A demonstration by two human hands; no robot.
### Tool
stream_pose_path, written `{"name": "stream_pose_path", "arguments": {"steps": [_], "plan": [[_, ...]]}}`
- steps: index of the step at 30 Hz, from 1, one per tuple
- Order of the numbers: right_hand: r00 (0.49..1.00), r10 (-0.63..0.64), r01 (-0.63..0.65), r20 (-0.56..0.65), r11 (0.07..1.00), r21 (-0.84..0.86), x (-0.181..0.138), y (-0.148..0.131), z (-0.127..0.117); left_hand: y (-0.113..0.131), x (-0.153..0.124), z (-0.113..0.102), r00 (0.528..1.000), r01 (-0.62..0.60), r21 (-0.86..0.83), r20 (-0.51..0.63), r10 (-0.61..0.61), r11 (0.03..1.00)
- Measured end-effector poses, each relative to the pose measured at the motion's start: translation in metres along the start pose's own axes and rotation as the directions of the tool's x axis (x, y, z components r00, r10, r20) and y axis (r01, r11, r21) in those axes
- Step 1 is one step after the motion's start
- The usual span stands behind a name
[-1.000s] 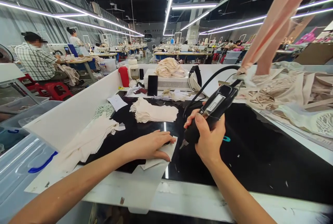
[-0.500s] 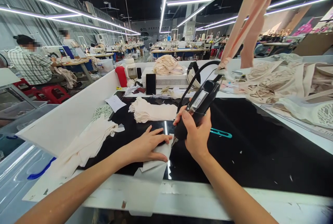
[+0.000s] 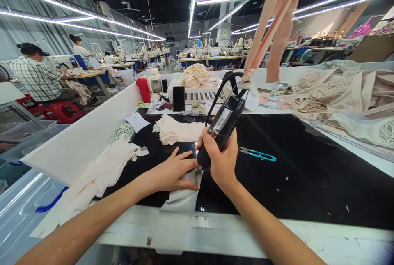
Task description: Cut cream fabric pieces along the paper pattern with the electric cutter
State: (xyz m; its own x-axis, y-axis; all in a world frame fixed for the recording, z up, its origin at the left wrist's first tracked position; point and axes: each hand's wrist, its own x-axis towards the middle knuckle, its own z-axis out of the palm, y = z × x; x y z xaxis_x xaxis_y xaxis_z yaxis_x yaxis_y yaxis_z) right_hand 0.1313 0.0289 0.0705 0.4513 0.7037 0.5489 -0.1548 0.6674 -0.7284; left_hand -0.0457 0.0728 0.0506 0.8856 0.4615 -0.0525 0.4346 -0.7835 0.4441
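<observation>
My right hand (image 3: 222, 156) is wrapped round a black corded hand tool (image 3: 220, 129) with a silver lever. Its pointed metal tip (image 3: 198, 171) meets a pale strip of fabric (image 3: 183, 201) on the black work surface (image 3: 295, 174). Flat on that strip lies my left hand (image 3: 172, 173), fingers spread, thumb and index on either side of the tip. The strip's lower part hangs over the table's front edge. Pink fabric bands (image 3: 261, 35) are tied to the tool's upper end. Teal-handled thread snips (image 3: 260, 155) lie right of my right hand.
Stacked cream fabric pieces (image 3: 180, 129) lie beyond my hands, more cream pieces (image 3: 104, 166) to the left. A phone (image 3: 178, 98) leans on a white box (image 3: 197, 93). Cream straps (image 3: 341, 88) are heaped at right. A co-worker (image 3: 37, 72) sits at far left.
The tool and my right hand have moved left, bringing the tip onto the fabric by my left thumb. My left hand has stayed nearly in place. The pink bands have swung left.
</observation>
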Motion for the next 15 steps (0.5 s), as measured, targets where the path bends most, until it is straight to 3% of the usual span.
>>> {"name": "stream_pose_path", "arguments": {"steps": [7, 15], "plan": [[1.0, 0.005, -0.005, 0.015, 1.0, 0.003, 0.0, 0.0, 0.003, 0.003, 0.0, -0.006, 0.999, 0.036, -0.022, 0.027, -0.036, 0.999], [0.997, -0.064, 0.065, -0.046, 0.997, 0.029, 0.014, -0.004, -0.012, 0.011, 0.0, -0.018, 0.988, 0.119, -0.086, 0.11, -0.11, 0.989]]}}
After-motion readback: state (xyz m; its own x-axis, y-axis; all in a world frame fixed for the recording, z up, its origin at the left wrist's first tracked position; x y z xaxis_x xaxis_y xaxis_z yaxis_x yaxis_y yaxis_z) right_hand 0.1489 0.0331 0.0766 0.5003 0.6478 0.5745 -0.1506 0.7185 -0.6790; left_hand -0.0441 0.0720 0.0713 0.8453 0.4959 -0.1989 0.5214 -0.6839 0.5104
